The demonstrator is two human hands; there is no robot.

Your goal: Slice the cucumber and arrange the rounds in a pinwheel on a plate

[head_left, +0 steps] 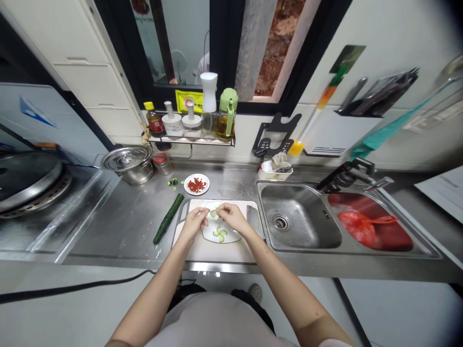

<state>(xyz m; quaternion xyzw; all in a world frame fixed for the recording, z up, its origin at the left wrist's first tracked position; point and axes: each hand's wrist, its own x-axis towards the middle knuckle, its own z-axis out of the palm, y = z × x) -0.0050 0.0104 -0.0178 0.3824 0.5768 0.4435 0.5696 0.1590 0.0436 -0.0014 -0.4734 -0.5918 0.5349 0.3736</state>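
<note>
Both my hands meet over a white plate (231, 236) that rests on a pale cutting board (202, 250). My left hand (194, 222) and my right hand (231, 217) pinch a thin pale green cucumber slice (214, 214) between their fingertips. Several cucumber slices (220, 233) lie in a flower-like ring on the plate just below my hands. A whole dark green cucumber (168, 218) lies on the steel counter left of the board. A small white dish of chopped red chili (197, 184) sits behind the board.
A steel sink (300, 219) is right of the board, with a red bag (361, 226) in the second basin. A lidded steel pot (129, 164) and a wok (29, 180) stand at left. A shelf of seasoning bottles (195, 123) hangs on the back wall. Cucumber ends (174, 181) lie near the dish.
</note>
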